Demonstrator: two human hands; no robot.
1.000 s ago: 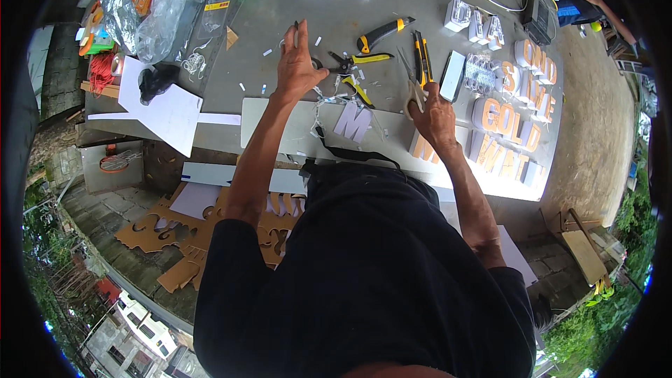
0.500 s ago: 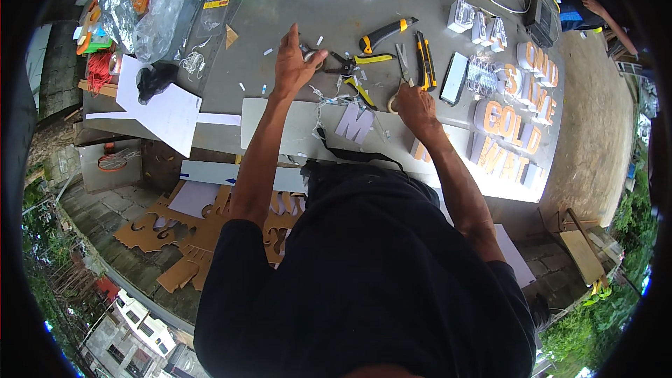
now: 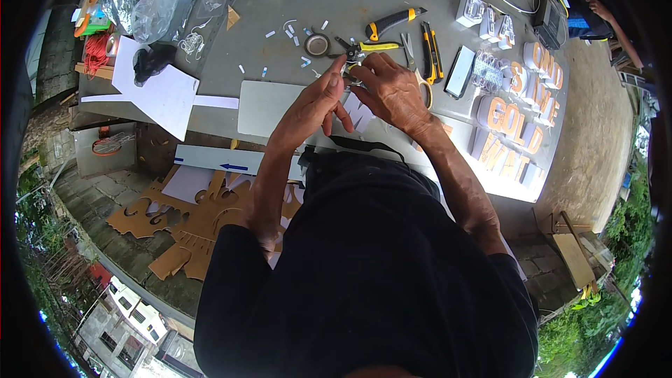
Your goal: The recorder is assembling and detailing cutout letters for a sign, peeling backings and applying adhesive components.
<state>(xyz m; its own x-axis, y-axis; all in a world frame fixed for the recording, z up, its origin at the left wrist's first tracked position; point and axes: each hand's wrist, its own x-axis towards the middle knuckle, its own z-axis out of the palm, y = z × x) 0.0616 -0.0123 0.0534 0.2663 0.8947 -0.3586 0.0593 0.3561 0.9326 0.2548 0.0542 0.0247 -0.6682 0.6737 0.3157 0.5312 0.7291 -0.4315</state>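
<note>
My left hand (image 3: 313,110) is raised over the near edge of the table, palm turned right, fingers extended and apart. My right hand (image 3: 392,91) meets it from the right, its fingers pinched around something small and whitish that I cannot make out. Beneath both hands lies a pale letter M (image 3: 360,115), mostly covered. Just beyond them are yellow-and-black handled pliers (image 3: 378,46) and a dark roll of tape (image 3: 317,54). Scissors (image 3: 409,50) with a tan handle lie partly behind my right hand. A utility knife (image 3: 392,24) and a second yellow-black cutter (image 3: 431,56) rest farther off.
A phone (image 3: 460,72), coiled white wire (image 3: 486,73) and several raised sign letters (image 3: 505,115) occupy the right side. Plastic bags (image 3: 159,10) and a white sheet (image 3: 155,91) are at the left. Cut cardboard (image 3: 203,220) lies below the table. Another person's hand (image 3: 600,8) shows at far right.
My right hand has left the scissors' handle and moved left. My left hand has come down and right from above the tape roll. Both hands now meet over the letter M.
</note>
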